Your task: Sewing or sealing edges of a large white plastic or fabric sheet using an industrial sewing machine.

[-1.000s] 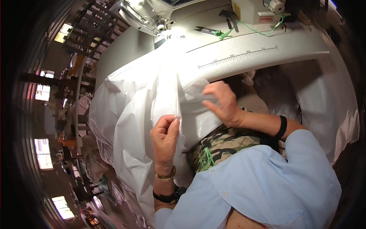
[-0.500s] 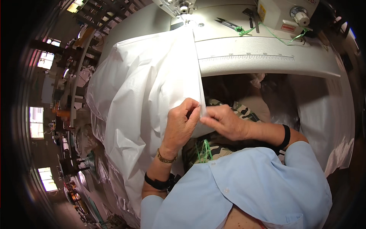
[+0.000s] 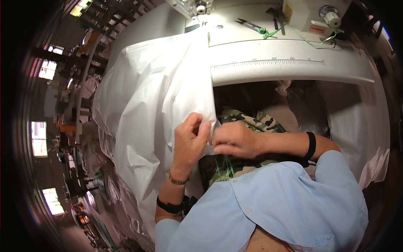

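A large white plastic-like sheet point(image 3: 145, 90) hangs in folds over the left of the machine table, its far end lying at the sewing machine's needle area point(image 3: 202, 21). My left hand point(image 3: 189, 143) pinches the sheet's right edge between thumb and fingers, close to its near end. Beside it, almost touching, my right hand point(image 3: 237, 138) is closed with curled fingers at the same edge. The spot where both sets of fingertips meet the sheet is partly hidden and a little blurred.
Tweezers point(image 3: 250, 25), a small dark tool point(image 3: 275, 19) and green thread point(image 3: 268, 33) lie on the machine bed. A printed ruler scale point(image 3: 273, 62) runs along the table edge. Green strands point(image 3: 225, 168) hang by my lap; more sheeting point(image 3: 357, 126) drapes at the right.
Both hands have shifted left and slightly toward me. The sheet's right edge has swung left with them, baring more of the ruler scale.
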Tool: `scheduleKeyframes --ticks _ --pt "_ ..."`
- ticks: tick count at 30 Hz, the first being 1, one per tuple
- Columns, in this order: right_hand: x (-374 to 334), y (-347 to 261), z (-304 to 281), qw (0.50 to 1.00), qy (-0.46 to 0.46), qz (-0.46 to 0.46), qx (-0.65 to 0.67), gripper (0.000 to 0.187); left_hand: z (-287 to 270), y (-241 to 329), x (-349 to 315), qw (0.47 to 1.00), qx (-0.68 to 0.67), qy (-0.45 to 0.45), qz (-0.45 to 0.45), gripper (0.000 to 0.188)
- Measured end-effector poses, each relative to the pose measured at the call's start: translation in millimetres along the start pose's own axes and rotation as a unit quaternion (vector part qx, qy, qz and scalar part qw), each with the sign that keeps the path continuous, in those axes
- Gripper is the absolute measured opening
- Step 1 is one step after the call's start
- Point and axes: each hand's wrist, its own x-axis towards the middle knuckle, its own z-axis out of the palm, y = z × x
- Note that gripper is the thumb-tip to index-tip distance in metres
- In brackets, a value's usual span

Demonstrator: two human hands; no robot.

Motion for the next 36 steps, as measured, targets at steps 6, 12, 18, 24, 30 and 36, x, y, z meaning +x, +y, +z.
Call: scheduleKeyframes --ticks 6,12,18,24,30,36 --pt "65 30 46 0.982 0.160 0.057 0.077 0.022 -43 72 6 0.914 0.326 0.076 0.230 0.008" --pt "91 19 33 0.984 -0.097 -0.104 -0.106 0.013 -43 104 15 0.841 0.456 -0.043 0.288 0.011" --pt "77 -10 -65 0.927 -0.174 0.074 -0.325 0.025 -54 62 26 0.886 0.370 -0.107 0.260 0.006" --pt "108 10 -107 0.869 -0.130 -0.079 -0.471 0.025 -56 45 45 0.962 -0.068 -0.254 -0.077 0.009" --pt "101 52 -103 0.894 -0.050 -0.175 -0.409 0.016 -58 32 87 0.958 0.025 -0.286 0.019 0.012" --pt "99 49 -95 0.923 -0.022 -0.135 -0.359 0.019 -62 -28 185 0.818 0.478 0.040 0.318 0.030"
